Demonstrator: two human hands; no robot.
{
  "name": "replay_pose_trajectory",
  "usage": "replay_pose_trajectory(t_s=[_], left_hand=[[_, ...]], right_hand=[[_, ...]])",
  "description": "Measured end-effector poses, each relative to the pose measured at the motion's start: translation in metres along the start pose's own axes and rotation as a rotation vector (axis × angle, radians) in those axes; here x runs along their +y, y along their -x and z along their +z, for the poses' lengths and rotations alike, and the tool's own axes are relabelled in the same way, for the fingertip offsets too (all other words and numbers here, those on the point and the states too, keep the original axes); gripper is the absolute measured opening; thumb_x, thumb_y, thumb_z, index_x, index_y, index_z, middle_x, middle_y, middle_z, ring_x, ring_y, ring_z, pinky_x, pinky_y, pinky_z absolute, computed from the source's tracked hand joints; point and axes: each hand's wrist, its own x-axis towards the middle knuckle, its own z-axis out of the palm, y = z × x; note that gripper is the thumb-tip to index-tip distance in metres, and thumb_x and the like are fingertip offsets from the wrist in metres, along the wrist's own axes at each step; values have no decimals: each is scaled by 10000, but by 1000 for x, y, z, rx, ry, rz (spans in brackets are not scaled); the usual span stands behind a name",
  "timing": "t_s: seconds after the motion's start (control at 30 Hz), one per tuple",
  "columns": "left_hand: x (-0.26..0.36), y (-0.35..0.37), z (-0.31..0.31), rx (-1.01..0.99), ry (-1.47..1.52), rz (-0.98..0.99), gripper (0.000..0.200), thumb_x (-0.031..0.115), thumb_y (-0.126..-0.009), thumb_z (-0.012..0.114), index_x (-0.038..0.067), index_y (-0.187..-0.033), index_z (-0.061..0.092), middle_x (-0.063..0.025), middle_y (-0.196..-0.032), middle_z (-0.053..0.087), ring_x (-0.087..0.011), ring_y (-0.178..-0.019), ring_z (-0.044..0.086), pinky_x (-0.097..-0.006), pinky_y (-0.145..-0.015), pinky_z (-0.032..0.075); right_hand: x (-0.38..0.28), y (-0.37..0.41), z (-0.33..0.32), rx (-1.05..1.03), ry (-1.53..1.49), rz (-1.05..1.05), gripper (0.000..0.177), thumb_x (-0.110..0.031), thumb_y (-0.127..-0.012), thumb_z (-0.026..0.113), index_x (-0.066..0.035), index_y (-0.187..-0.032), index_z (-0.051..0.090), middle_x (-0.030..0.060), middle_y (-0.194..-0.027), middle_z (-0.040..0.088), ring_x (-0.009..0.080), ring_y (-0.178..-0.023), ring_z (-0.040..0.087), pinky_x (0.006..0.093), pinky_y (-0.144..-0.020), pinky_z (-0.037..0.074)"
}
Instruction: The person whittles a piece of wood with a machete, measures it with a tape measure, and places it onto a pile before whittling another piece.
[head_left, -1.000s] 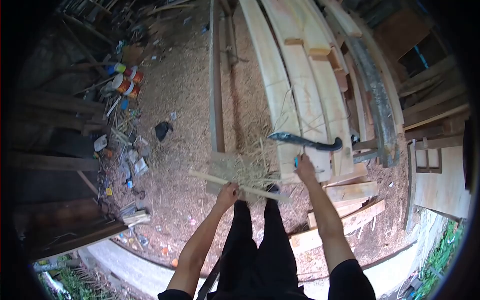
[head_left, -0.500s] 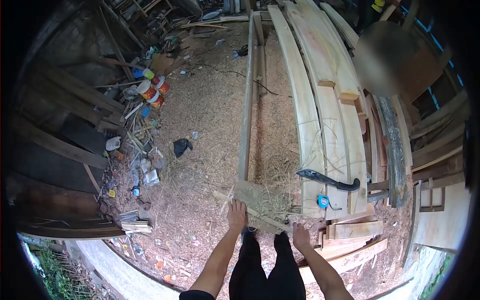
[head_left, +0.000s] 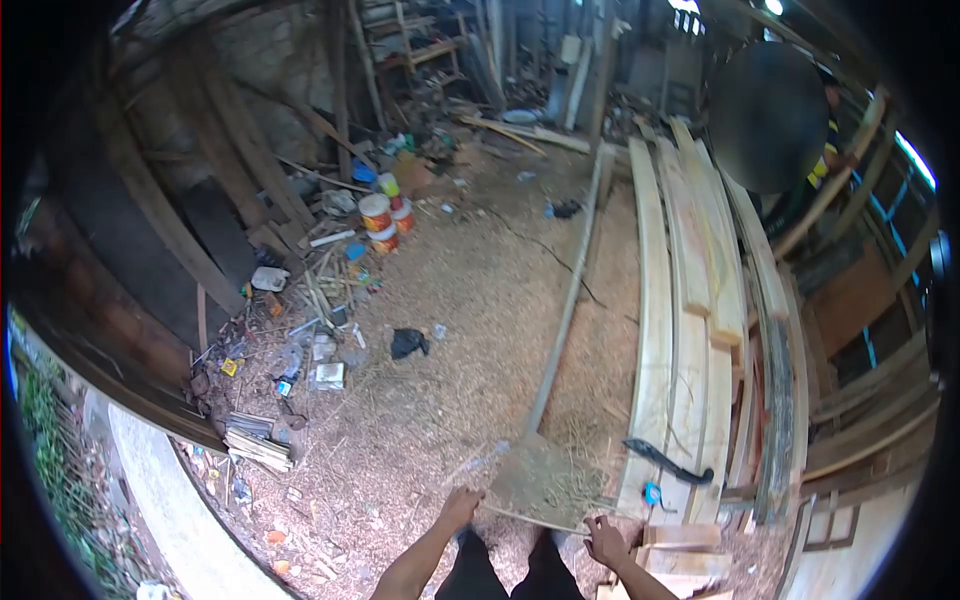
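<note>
A thin pale wooden strip (head_left: 535,518) spans the gap between my two hands, in front of my legs. My left hand (head_left: 461,508) is closed around its left end. At the right end, my right hand (head_left: 605,542) has its fingers closed on the strip. Just beyond the strip lies a grey-brown board (head_left: 530,472) with dry fibres scattered on its right part. To the right of the board, a black curved-handled tool (head_left: 668,461) and a blue tape measure (head_left: 653,493) rest on long pale planks (head_left: 655,385).
A long narrow beam (head_left: 568,325) runs away from the board. Buckets (head_left: 377,213), a black plastic bag (head_left: 408,343) and scrap lie to the left. Short wood offcuts (head_left: 685,563) are at the lower right. Another person (head_left: 822,165), partly blurred, is at the upper right.
The view has tilted up and turned left. My left hand has left the middle of the strip for its end, and my right hand has closed on the other end.
</note>
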Motion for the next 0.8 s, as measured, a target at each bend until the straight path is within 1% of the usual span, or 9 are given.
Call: replay_pose_trajectory(t_s=[0.03,0.17,0.23,0.27,0.33,0.53,0.6,0.7,0.8], left_hand=[[-5,17,-13,-55,68,-47,237,124,-769,506,127,-1001,553,-72,-844,611,-261,-943,509,-390,-861,347],[-43,87,-47,30,152,-88,211,178,-783,527,146,-989,561,-69,-835,610,-264,-915,518,-416,-839,339],[-70,117,-58,170,95,-70,221,247,-788,550,136,-978,568,-69,-849,606,-265,-884,531,-434,-824,344],[-100,129,-41,372,40,64,250,324,-830,509,145,-996,563,-75,-862,570,-241,-864,538,-428,-851,346],[-116,155,-79,238,44,-47,270,320,-830,514,114,-996,564,-79,-900,577,-242,-872,547,-391,-859,367],[-176,214,-105,631,50,-278,290,315,-811,548,88,-991,572,-102,-957,598,-262,-899,558,-374,-764,424],[-186,233,-132,600,169,-379,318,310,-795,566,90,-1025,569,-109,-974,596,-267,-908,556,-393,-801,414],[-203,256,-144,717,151,-452,310,355,-770,597,80,-914,584,-96,-875,602,-270,-861,564,-382,-780,409],[-210,275,-166,694,154,-602,335,390,-748,616,78,-862,573,-94,-817,600,-271,-835,567,-380,-781,409]], right_hand=[[-11,-8,-4,14,17,-26,346,-143,-765,529,-83,-1096,449,188,-1011,485,384,-800,554,469,-696,459],[-49,-36,26,56,77,-251,192,-184,-764,554,-119,-945,545,152,-990,503,327,-820,546,448,-695,433],[-90,-58,20,136,213,-442,152,-172,-789,508,-125,-928,546,114,-945,530,289,-851,536,416,-744,396],[-112,-73,16,129,179,-462,139,-162,-791,482,-136,-907,553,81,-887,551,265,-857,532,417,-763,369],[-140,-115,31,175,246,-583,109,-147,-768,495,-133,-849,567,72,-849,556,256,-853,527,402,-744,381],[-258,-226,29,126,369,-792,161,-175,-735,545,-97,-870,585,100,-835,575,280,-847,548,414,-709,440],[-280,-266,34,-5,426,-886,160,-196,-733,563,-73,-836,569,110,-790,571,304,-763,568,436,-670,451],[-328,-295,25,-56,390,-1044,160,-209,-731,577,-65,-795,550,116,-737,564,306,-699,574,436,-634,456],[-368,-317,28,55,380,-1169,177,-227,-726,597,-72,-776,529,130,-708,556,302,-693,572,422,-628,463]])
